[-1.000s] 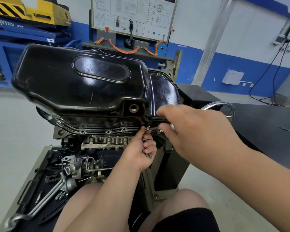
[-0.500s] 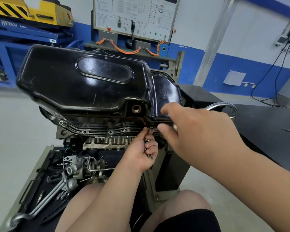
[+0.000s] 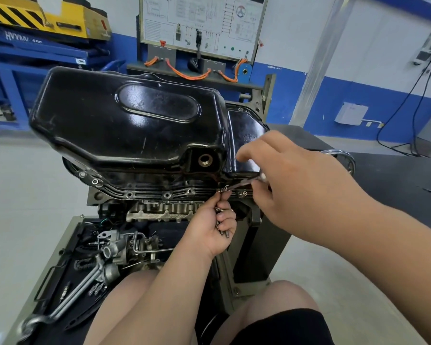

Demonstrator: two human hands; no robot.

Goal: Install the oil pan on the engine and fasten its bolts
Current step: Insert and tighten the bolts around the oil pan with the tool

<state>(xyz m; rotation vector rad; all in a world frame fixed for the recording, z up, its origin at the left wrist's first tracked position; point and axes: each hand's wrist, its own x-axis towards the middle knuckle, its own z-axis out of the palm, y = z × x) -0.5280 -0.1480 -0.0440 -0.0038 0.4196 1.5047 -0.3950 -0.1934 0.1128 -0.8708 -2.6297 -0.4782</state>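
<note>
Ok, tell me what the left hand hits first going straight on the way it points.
The left hand points up at the oil pan flange and pinches a bolt there; it would probably meet that bolt, then the flange.

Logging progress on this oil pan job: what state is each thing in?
oil pan: seated on the engine, several bolts in.
drain hole: open, unplugged.
left hand: pinches a bolt at the flange, spare bolts in palm.
right hand: grips a slim tool aimed at that bolt.

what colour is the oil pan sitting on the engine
The oil pan is glossy black with a few scuffs; the head view shows it best.
</note>
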